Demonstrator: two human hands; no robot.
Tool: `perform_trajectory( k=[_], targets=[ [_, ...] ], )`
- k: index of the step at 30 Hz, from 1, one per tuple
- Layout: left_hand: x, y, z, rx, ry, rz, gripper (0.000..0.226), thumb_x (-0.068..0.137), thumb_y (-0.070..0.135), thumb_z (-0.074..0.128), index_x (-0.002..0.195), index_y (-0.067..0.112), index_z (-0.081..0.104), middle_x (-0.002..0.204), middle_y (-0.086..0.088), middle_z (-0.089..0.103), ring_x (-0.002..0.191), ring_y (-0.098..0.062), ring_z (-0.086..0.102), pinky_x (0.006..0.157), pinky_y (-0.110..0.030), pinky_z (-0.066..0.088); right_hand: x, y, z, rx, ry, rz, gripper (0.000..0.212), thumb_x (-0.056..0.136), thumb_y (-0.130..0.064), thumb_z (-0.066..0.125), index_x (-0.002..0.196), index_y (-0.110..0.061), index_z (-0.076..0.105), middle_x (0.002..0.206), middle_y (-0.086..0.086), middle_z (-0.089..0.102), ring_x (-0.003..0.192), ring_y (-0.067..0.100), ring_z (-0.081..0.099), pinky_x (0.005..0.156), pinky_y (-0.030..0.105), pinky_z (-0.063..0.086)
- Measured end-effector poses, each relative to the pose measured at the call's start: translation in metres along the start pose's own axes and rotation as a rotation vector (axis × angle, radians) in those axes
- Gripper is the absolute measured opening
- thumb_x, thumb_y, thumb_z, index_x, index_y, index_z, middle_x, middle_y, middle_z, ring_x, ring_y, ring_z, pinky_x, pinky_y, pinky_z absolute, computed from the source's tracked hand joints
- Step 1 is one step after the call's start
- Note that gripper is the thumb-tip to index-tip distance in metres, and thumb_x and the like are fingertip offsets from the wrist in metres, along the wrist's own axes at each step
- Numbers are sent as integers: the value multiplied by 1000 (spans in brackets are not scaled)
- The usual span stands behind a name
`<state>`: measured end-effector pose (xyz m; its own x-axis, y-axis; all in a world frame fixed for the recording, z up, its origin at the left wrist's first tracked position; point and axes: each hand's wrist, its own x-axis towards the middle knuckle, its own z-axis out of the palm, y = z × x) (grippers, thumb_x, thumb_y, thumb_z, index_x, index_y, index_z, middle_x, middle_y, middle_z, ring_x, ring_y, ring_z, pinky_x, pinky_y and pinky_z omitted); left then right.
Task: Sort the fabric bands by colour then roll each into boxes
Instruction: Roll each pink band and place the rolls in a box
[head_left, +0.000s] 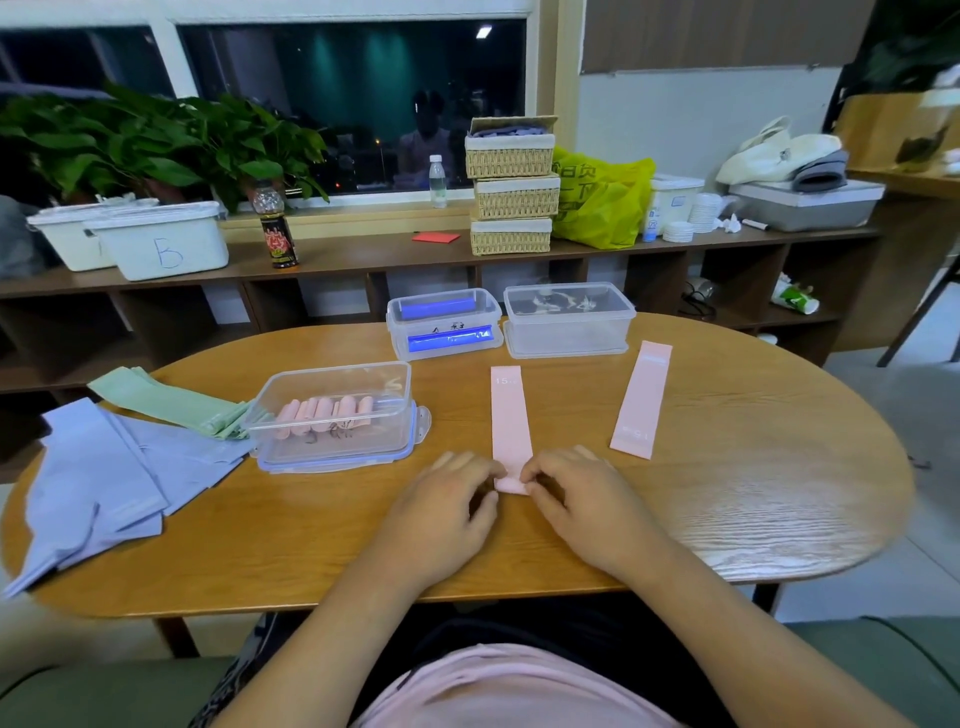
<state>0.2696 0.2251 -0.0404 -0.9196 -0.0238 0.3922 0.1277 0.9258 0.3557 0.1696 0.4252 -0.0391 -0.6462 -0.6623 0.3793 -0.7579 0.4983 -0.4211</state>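
Wood, cloth and clear plastic.
The table (727, 493) is glossy grained wood; the pink band (510, 415) matt cloth; the box (332, 415) clear plastic.

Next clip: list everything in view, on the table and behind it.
Table: one, wooden, foreground.
Band being rolled: one, pink, table centre, near end curled.
Flat band: one, pink, right of it, apart.
Open box: one, clear, left of centre.
Rolls: several, pink, inside open box.
Green bands: several, pale green, table left.
Blue bands: several, pale blue, table's left edge.
Blue-filled box: one, clear, far side.
Lidded box: one, clear, beside it; contents unclear.
Wicker baskets: three, tan, stacked on the shelf.
White bins: two, shelf left.
Left hand: pinches the curled end.
Right hand: likewise.
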Motion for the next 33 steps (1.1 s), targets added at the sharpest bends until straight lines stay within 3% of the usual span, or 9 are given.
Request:
perform_trajectory(
  k=[5, 19, 33],
  targets=[
    [0, -3, 1, 10, -6, 14, 12, 101, 36, 60, 110, 36, 68, 110, 24, 58, 105, 3, 45, 89, -20, 39, -1, 3, 1, -13, -2, -36, 9, 99, -41, 65, 105, -42, 71, 101, -24, 60, 102, 0, 48, 94, 35, 48],
    [0, -7, 4, -37, 1, 37, 11, 97, 37, 65, 105, 36, 71, 108, 23, 61, 106, -2, 50, 93, -34, 50, -4, 4, -2, 5, 0, -39, 9, 91, -39, 67, 98, -43, 71, 93, -28, 63, 100, -2, 50, 95, 36, 47],
    [-1, -5, 6, 49, 23, 57, 16, 99, 40, 57, 108, 36, 71, 108, 21, 61, 104, -5, 50, 90, -37, 51, -4, 4, 0, -32, 24, -32, 11, 92, -42, 66, 99, -44, 74, 93, -27, 59, 98, -1, 47, 95, 36, 46]
  ],
)
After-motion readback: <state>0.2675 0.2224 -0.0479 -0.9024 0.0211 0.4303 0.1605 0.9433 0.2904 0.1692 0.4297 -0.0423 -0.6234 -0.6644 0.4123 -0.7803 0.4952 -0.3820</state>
